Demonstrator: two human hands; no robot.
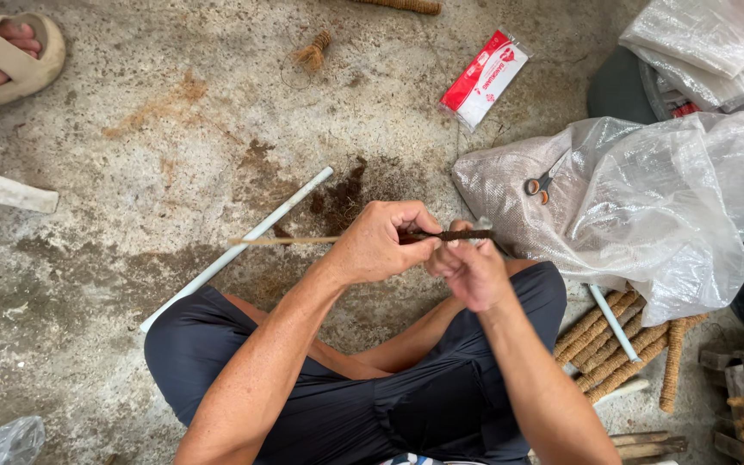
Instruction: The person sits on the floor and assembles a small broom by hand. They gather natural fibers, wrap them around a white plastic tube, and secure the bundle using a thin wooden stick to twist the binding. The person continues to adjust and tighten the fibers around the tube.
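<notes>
So the concrete floor (131, 172) is taking up most of the view, rough and stained, with a dark crumbly patch of fibre bits (342, 198) lying just beyond the hands. The person is sitting cross-legged on it in dark shorts (441, 405).

Over on the right a big clear plastic bag (647, 207) is slumping on the floor, and a pair of scissors with orange handles (544, 182) is resting on top of it. Below the bag a bundle of fibre-wrapped sticks (604, 340) is lying side by side, with a white rod poking out between them.

A long white pipe (243, 245) is running diagonally across the floor, passing under the left forearm. Further up there's a red and white packet (484, 79), and a small tuft of fibre (313, 53) sitting near the top. Someone else's foot in a beige sandal (6, 56) is showing in the top left corner.

Now the hands: the left hand (376, 245) is holding a thin stick (286, 241) level in front of the knees, its grip clamped around the middle. The right hand (471, 271) is pinching the dark fibre-covered end of it (462, 234), fingers pressed together on it, right beside the left thumb.
</notes>
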